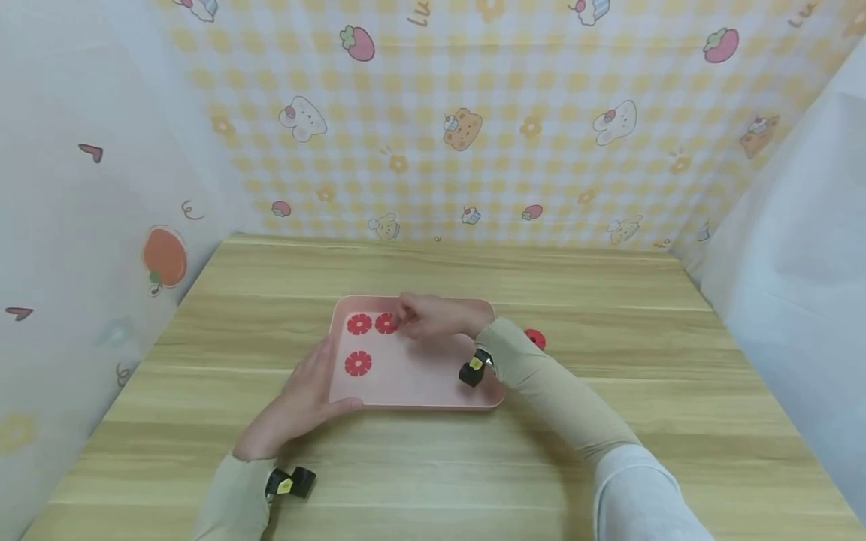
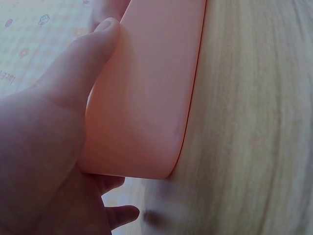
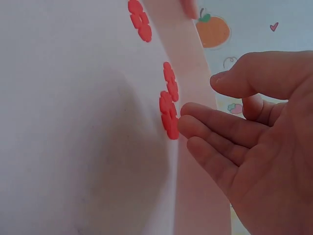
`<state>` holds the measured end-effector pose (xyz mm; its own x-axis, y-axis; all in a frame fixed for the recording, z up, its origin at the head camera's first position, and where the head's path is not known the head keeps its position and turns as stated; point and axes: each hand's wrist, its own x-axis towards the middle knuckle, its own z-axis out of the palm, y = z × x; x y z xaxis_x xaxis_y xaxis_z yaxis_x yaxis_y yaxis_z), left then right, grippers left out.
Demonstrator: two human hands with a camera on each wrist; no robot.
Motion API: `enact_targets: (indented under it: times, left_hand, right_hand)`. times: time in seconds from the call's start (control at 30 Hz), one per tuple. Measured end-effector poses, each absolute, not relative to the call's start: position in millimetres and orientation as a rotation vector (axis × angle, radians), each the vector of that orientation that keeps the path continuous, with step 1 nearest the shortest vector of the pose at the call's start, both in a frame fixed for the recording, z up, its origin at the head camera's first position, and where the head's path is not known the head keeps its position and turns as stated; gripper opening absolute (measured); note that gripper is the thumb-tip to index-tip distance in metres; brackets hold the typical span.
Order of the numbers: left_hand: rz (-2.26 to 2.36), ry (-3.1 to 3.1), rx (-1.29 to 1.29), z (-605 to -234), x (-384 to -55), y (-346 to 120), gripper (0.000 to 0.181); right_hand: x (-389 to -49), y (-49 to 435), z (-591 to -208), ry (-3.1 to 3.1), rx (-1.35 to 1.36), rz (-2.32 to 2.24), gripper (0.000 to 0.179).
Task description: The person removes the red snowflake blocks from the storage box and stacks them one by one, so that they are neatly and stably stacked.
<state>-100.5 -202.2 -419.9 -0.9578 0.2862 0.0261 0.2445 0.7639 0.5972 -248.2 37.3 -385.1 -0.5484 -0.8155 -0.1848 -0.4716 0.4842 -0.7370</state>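
Note:
A shallow pink tray point(image 1: 433, 383) lies on the table with three red interlocking discs, notched at the edge with a hole in the middle. Two discs, a left one point(image 1: 359, 324) and one beside it point(image 1: 386, 323), sit along the back wall; a third disc point(image 1: 358, 364) lies nearer the front left. My left hand point(image 1: 307, 391) holds the tray's front left corner, thumb on the front wall point(image 2: 146, 98) and fingers along the left side. At the back of the tray, my right hand point(image 1: 433, 315) has its fingertips right at the second disc point(image 3: 169, 117), thumb apart from them.
Another red disc point(image 1: 535, 338) is on the table right of the tray, partly hidden by my right sleeve point(image 1: 541, 376). A checked yellow backdrop point(image 1: 433, 173) closes off the table's point(image 1: 609, 300) far edge, with white sheets on both sides.

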Motion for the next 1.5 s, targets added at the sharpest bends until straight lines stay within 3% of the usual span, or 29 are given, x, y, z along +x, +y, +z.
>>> enact_targets:
  times: [0.4, 0.8, 1.03, 1.33, 1.5]
  left_hand:
    - [0.947, 2.898, 0.439, -419.8, -99.9, -203.0, 0.117]
    - [0.958, 2.911, 0.451, -417.6, -101.0, -204.0, 0.115]
    - [0.957, 2.897, 0.441, -418.4, -99.4, -202.9, 0.116]
    - [0.976, 2.883, 0.44, -422.0, -99.3, -200.9, 0.117]
    - [0.97, 2.895, 0.445, -420.8, -99.9, -202.0, 0.116]
  right_hand:
    - [-247.1, 34.0, -396.3, 2.261, -1.048, -0.816, 0.015]
    - [-240.5, 19.7, -380.2, 2.295, -1.123, -0.788, 0.018]
    - [-243.8, -0.8, -383.8, 2.147, -0.985, -0.912, 0.02]
    - [-247.6, -8.0, -397.7, 2.165, -1.077, -0.883, 0.036]
    - [-246.0, -3.4, -394.9, 2.181, -1.091, -0.845, 0.025]
